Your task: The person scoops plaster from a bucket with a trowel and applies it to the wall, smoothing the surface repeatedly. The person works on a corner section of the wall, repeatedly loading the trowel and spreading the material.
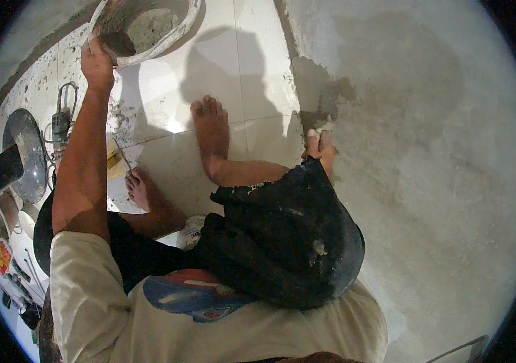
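My left hand [97, 63] is closed on the near rim of a mortar-stained bucket [176, 37], which stands on the tiles at the upper left with grey wet material inside. Down at the foot of the grey plastered wall [427, 181], my right hand [321, 147] has its fingers bent against the wall's lower edge. A small pale bit [327, 127] shows at those fingertips; what it is cannot be made out. My right knee hides most of the right forearm. Around the fingers the wall's lower strip looks darker and damp.
Pale floor tiles [258, 136] spotted with mortar lie under my bare feet. To the left are a corded power tool [59, 124], a yellow object [114, 162] with a thin rod and a round dark pan [25, 157]. Several small tools crowd the lower left.
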`<action>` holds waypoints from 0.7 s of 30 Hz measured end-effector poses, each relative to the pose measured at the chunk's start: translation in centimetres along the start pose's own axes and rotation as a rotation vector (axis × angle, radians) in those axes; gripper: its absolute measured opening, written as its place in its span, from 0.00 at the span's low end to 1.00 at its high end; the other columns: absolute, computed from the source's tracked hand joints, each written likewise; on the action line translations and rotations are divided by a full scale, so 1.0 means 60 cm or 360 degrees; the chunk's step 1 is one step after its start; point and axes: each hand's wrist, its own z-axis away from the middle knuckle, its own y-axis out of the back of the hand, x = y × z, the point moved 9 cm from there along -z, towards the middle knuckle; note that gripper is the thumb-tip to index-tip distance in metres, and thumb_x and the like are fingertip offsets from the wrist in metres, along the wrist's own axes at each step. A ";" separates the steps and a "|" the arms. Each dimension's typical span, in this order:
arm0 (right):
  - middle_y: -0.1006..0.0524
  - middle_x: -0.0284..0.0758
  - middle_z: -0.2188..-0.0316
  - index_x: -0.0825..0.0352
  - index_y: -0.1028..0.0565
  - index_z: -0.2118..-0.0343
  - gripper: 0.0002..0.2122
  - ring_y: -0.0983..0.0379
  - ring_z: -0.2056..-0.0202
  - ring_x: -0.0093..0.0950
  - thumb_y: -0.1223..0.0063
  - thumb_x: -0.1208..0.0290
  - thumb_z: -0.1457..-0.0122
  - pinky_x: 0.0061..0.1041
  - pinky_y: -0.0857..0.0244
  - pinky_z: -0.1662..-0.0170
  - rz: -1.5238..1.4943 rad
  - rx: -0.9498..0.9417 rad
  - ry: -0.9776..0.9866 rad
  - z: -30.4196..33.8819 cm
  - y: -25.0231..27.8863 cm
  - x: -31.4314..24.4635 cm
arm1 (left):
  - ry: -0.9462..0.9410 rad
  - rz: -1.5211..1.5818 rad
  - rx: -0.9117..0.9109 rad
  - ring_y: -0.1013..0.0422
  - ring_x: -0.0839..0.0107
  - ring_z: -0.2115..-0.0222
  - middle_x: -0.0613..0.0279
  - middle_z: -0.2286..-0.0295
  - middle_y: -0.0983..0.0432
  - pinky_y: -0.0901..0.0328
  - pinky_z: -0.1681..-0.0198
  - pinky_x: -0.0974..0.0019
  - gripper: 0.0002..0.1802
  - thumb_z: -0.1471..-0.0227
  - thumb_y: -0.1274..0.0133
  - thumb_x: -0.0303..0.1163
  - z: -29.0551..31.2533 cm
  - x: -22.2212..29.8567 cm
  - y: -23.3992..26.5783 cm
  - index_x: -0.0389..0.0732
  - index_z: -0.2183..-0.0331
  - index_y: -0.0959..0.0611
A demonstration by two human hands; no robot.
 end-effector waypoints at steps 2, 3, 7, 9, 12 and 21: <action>0.25 0.40 0.75 0.68 0.29 0.58 0.15 0.26 0.73 0.28 0.52 0.58 0.28 0.33 0.31 0.69 -0.0057 0.0061 0.0049 0.028 0.037 -0.028 | 0.0079 0.0057 -0.0019 0.25 0.54 0.53 0.47 0.54 0.20 0.34 0.46 0.56 0.28 0.30 0.58 0.48 -0.002 -0.007 -0.018 0.31 0.49 0.20; 0.24 0.42 0.74 0.68 0.29 0.57 0.14 0.24 0.73 0.32 0.51 0.59 0.29 0.35 0.30 0.68 -0.0096 0.0031 0.0076 0.030 0.029 -0.043 | -0.0114 -0.0195 -0.0047 0.25 0.55 0.53 0.48 0.54 0.20 0.34 0.46 0.56 0.28 0.30 0.58 0.47 -0.009 0.013 -0.009 0.31 0.50 0.19; 0.21 0.50 0.67 0.67 0.29 0.55 0.13 0.22 0.67 0.50 0.50 0.61 0.31 0.46 0.30 0.63 0.0675 -0.0030 0.0641 0.030 -0.008 -0.193 | -0.0032 -0.0334 -0.0075 0.26 0.57 0.51 0.48 0.51 0.20 0.34 0.43 0.57 0.26 0.29 0.57 0.44 -0.004 0.053 -0.005 0.30 0.48 0.19; 0.21 0.53 0.61 0.65 0.28 0.54 0.13 0.24 0.60 0.57 0.48 0.62 0.35 0.52 0.31 0.59 0.0665 -0.0012 0.0934 0.043 -0.019 -0.284 | -0.0342 -0.0207 -0.0138 0.27 0.59 0.47 0.48 0.48 0.21 0.36 0.39 0.59 0.25 0.29 0.54 0.42 0.032 0.126 -0.083 0.30 0.45 0.21; 0.20 0.51 0.62 0.65 0.25 0.54 0.13 0.22 0.60 0.52 0.48 0.66 0.38 0.51 0.28 0.57 0.0737 -0.0030 0.1374 0.020 -0.075 -0.396 | -0.0451 -0.0094 -0.0341 0.26 0.63 0.48 0.50 0.50 0.20 0.35 0.41 0.62 0.22 0.30 0.51 0.40 0.070 0.220 -0.122 0.32 0.45 0.20; 0.17 0.46 0.66 0.67 0.16 0.69 0.09 0.18 0.62 0.45 0.46 0.69 0.42 0.43 0.24 0.58 0.1089 -0.0146 0.1903 -0.052 -0.308 -0.539 | -0.0486 -0.0036 -0.0588 0.25 0.66 0.50 0.50 0.52 0.19 0.34 0.43 0.64 0.21 0.30 0.51 0.37 0.083 0.250 -0.148 0.34 0.44 0.20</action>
